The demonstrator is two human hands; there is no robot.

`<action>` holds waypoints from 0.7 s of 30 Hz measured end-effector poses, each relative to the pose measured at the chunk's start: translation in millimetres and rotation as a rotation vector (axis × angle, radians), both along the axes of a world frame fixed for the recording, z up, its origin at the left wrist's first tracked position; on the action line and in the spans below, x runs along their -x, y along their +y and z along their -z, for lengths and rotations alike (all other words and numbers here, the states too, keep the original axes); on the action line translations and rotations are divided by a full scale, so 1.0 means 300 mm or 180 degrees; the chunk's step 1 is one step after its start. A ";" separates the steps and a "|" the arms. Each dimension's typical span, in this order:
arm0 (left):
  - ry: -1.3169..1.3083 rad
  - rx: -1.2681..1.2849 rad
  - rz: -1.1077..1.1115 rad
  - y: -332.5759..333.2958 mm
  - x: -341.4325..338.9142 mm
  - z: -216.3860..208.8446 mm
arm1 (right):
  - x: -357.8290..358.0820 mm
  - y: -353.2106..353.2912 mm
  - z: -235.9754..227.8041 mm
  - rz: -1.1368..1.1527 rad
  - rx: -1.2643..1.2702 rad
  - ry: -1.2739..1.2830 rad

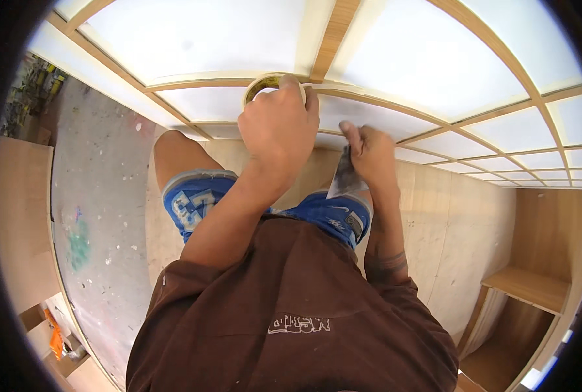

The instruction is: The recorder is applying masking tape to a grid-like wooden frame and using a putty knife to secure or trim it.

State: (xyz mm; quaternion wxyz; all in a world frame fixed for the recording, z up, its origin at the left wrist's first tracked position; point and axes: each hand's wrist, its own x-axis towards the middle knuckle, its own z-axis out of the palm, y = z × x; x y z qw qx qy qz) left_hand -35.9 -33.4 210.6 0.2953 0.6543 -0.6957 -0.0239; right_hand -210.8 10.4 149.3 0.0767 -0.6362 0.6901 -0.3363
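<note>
A roll of masking tape [259,83] is gripped in my left hand [274,127], fingers closed round its edge. It sits against a wooden lattice strip [382,101] of the white-panelled frame in front of me. A pale length of tape [343,87] runs along that strip, to the right of the roll. Lower and to the right, my right hand [374,157] is closed on a putty knife [345,178]. Its broad grey blade points down, over my right thigh, and its handle is mostly hidden in the fist.
White panels [428,59] edged with pale tape fill the lattice ahead and to the right. A paint-spotted grey floor [108,215] lies to the left, with a wooden board [23,222] beyond. An open wooden cabinet [526,287] stands at the right.
</note>
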 end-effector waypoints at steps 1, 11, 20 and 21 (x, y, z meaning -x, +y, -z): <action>-0.0112 0.0111 0.0047 0.004 -0.007 0.001 | -0.007 0.015 0.029 -0.0086 -0.0538 -0.0271; 0.0024 -0.0061 0.0108 0.004 -0.018 0.004 | 0.079 0.243 0.311 -0.1514 -0.2144 -0.0425; -0.0011 -0.0027 0.0071 0.000 -0.016 0.007 | 0.212 0.165 0.038 -0.0938 -0.0344 -0.1253; 0.0005 -0.0020 0.0105 0.000 -0.012 0.004 | 0.192 0.156 0.016 -0.0570 0.0121 -0.1687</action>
